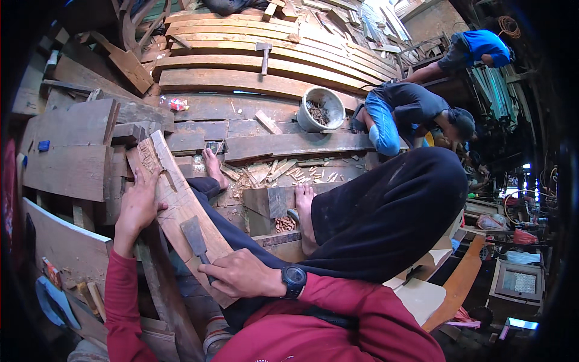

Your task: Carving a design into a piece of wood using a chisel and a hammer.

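A long wooden plank (181, 208) slants across my lap, its far end rough and carved, with pencil-like lines on its face. My left hand (139, 199) rests on the plank's left side near that carved end, fingers spread. In my right hand (241, 273) is a chisel (194, 236) with a broad flat metal blade. My fingers wrap its handle, and the blade lies over the plank, pointing toward the far end. Whether the blade's edge touches the wood, I cannot tell.
Long beams (241, 81) lie side by side ahead, a hammer-like tool (263, 57) on them. A bucket (321, 110) of scraps stands before a crouching person (416, 111). Wood chips (301, 172) litter the floor near my feet. Boards (69, 148) are stacked at left.
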The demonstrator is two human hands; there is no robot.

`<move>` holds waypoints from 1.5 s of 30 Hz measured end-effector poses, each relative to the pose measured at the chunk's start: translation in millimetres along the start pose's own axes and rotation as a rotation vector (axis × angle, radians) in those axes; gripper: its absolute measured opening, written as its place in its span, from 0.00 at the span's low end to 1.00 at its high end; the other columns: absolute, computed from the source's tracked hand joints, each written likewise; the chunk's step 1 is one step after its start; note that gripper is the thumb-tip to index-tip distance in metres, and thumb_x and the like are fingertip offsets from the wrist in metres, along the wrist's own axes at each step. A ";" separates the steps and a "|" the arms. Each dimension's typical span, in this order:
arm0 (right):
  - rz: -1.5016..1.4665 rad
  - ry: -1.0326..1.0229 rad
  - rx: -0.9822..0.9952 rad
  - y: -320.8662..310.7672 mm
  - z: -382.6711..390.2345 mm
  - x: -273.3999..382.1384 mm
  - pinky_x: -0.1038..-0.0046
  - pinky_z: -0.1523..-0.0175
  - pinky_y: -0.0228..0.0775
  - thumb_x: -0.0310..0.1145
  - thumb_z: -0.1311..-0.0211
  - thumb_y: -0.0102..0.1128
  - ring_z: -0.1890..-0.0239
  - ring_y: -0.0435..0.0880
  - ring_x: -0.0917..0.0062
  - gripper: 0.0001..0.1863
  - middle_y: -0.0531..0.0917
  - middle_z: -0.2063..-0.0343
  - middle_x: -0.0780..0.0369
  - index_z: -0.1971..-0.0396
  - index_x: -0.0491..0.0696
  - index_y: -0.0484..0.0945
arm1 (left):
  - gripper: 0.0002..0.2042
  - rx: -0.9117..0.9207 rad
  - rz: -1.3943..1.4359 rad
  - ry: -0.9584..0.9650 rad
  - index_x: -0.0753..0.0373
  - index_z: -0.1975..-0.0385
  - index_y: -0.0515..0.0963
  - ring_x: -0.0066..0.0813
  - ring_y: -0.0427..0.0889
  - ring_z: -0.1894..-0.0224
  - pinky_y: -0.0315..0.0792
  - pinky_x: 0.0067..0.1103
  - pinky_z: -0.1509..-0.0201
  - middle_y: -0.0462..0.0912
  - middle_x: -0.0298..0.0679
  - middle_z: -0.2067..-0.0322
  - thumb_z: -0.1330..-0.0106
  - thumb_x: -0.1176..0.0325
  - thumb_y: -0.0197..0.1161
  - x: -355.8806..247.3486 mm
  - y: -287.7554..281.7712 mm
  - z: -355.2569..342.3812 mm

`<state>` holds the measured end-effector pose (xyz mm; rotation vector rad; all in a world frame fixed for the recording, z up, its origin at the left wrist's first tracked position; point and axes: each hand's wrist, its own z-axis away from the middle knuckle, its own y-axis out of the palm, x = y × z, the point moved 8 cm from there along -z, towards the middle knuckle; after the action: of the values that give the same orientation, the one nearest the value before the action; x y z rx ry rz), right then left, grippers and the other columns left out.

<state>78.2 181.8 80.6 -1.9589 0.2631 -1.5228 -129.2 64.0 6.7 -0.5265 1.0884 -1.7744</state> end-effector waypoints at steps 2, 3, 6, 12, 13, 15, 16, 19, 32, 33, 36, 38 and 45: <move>-0.007 -0.014 0.019 0.6 0.7 -5.9 0.63 0.71 0.73 0.33 0.51 0.65 0.76 0.81 0.63 0.23 0.79 0.77 0.59 0.53 0.43 0.78 | 0.48 0.006 0.003 -0.003 0.52 0.26 0.51 0.65 0.76 0.46 0.73 0.41 0.42 0.57 0.69 0.34 0.46 0.57 0.74 -3.9 -3.6 0.7; -0.016 -0.029 0.040 1.8 1.8 -6.9 0.63 0.71 0.73 0.33 0.51 0.65 0.76 0.81 0.63 0.23 0.79 0.77 0.59 0.53 0.43 0.78 | 0.48 0.013 0.006 -0.010 0.52 0.27 0.51 0.65 0.76 0.46 0.73 0.41 0.42 0.57 0.69 0.34 0.46 0.57 0.74 -5.5 -4.6 0.7; 0.056 0.033 0.153 16.1 6.1 -8.4 0.63 0.70 0.73 0.34 0.51 0.65 0.76 0.81 0.63 0.23 0.79 0.77 0.59 0.52 0.43 0.78 | 0.47 -0.065 -0.037 0.044 0.53 0.27 0.53 0.66 0.79 0.51 0.77 0.41 0.48 0.57 0.72 0.35 0.46 0.55 0.73 5.1 2.0 2.1; -0.039 -0.035 0.160 14.1 6.4 3.0 0.62 0.72 0.71 0.35 0.51 0.65 0.77 0.81 0.63 0.23 0.78 0.78 0.59 0.53 0.45 0.78 | 0.47 -0.072 -0.016 0.058 0.52 0.27 0.53 0.65 0.79 0.49 0.76 0.42 0.47 0.56 0.71 0.34 0.47 0.56 0.74 -0.4 1.8 -1.7; -0.040 -0.037 0.159 14.7 6.6 4.3 0.62 0.72 0.71 0.35 0.51 0.65 0.77 0.81 0.63 0.23 0.78 0.78 0.59 0.53 0.45 0.78 | 0.47 -0.073 -0.018 0.056 0.52 0.27 0.53 0.65 0.79 0.49 0.76 0.42 0.47 0.56 0.71 0.34 0.47 0.56 0.74 0.4 1.7 -1.3; 0.006 -0.039 0.189 17.2 7.5 6.5 0.62 0.73 0.70 0.37 0.52 0.66 0.77 0.80 0.63 0.24 0.77 0.78 0.59 0.53 0.45 0.78 | 0.47 -0.056 -0.030 0.039 0.52 0.27 0.53 0.65 0.79 0.49 0.76 0.41 0.46 0.56 0.71 0.34 0.47 0.56 0.74 2.3 2.6 -1.0; 0.005 -0.039 0.191 15.3 5.9 7.7 0.62 0.73 0.70 0.37 0.52 0.66 0.77 0.80 0.63 0.24 0.77 0.78 0.59 0.53 0.45 0.78 | 0.47 -0.055 -0.029 0.038 0.52 0.27 0.53 0.65 0.79 0.49 0.76 0.41 0.46 0.56 0.71 0.34 0.47 0.56 0.74 2.4 3.0 -1.1; -0.049 -0.065 0.084 3.8 2.0 9.5 0.62 0.73 0.69 0.38 0.53 0.67 0.77 0.80 0.63 0.24 0.77 0.78 0.59 0.54 0.45 0.78 | 0.47 -0.064 -0.032 0.039 0.52 0.27 0.53 0.65 0.79 0.49 0.76 0.41 0.46 0.56 0.71 0.34 0.47 0.56 0.74 2.9 2.8 -2.2; -0.065 -0.047 0.225 20.5 9.8 13.5 0.60 0.72 0.69 0.37 0.55 0.67 0.76 0.80 0.61 0.22 0.77 0.77 0.59 0.58 0.45 0.78 | 0.47 -0.063 -0.019 0.040 0.52 0.27 0.54 0.64 0.79 0.49 0.76 0.41 0.46 0.56 0.71 0.35 0.47 0.56 0.74 -0.4 -0.7 -0.6; -0.076 -0.057 0.209 18.3 7.4 12.4 0.60 0.72 0.69 0.37 0.55 0.67 0.76 0.80 0.61 0.22 0.77 0.78 0.59 0.58 0.45 0.78 | 0.47 -0.061 -0.028 0.042 0.52 0.27 0.54 0.64 0.79 0.49 0.76 0.41 0.46 0.56 0.71 0.34 0.47 0.56 0.74 -0.7 -0.8 -0.8; -0.074 -0.050 0.243 26.3 11.6 13.7 0.59 0.71 0.69 0.36 0.55 0.67 0.75 0.80 0.60 0.22 0.76 0.79 0.58 0.58 0.45 0.78 | 0.47 -0.073 -0.031 0.050 0.52 0.27 0.53 0.64 0.79 0.49 0.76 0.41 0.46 0.56 0.71 0.34 0.47 0.56 0.74 1.0 0.1 0.2; -0.063 -0.040 0.296 28.1 10.6 16.0 0.59 0.71 0.69 0.36 0.55 0.67 0.75 0.80 0.60 0.21 0.76 0.79 0.58 0.58 0.46 0.78 | 0.47 -0.074 -0.029 0.049 0.52 0.27 0.54 0.63 0.79 0.49 0.76 0.41 0.46 0.55 0.71 0.34 0.47 0.56 0.74 3.1 2.8 -1.1; -0.110 -0.012 0.305 28.0 11.2 11.8 0.59 0.67 0.70 0.37 0.54 0.69 0.72 0.81 0.59 0.21 0.78 0.77 0.57 0.59 0.45 0.78 | 0.47 -0.088 0.004 0.062 0.52 0.28 0.54 0.63 0.79 0.48 0.76 0.40 0.46 0.55 0.71 0.34 0.47 0.56 0.74 3.7 6.5 -3.4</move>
<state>98.3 157.9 72.1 -1.7628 -0.0810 -1.5196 -130.2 61.2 -1.0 -0.5251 1.2136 -1.7554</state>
